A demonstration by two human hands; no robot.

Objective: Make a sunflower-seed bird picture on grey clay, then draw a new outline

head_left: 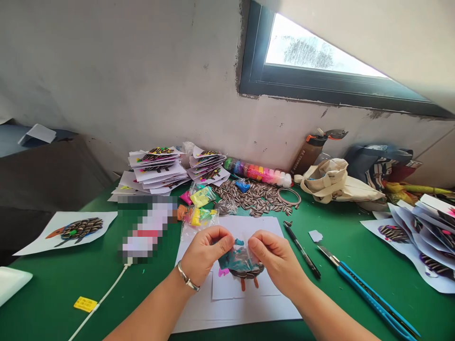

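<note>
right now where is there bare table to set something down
Bare green table shows in front of the bird picture, left of the white cable, and between the blue cutter and the right-hand card stack. It is crowded along the back, with seeds, colored packets and card piles.

a packet (239, 260) hangs between left hand (209, 250) and right hand (276, 258) above a paper sheet (249, 313); seeds (262, 194) lie behind the sheet, a pen (302, 249) and cutter (368, 292) to its right.
</note>
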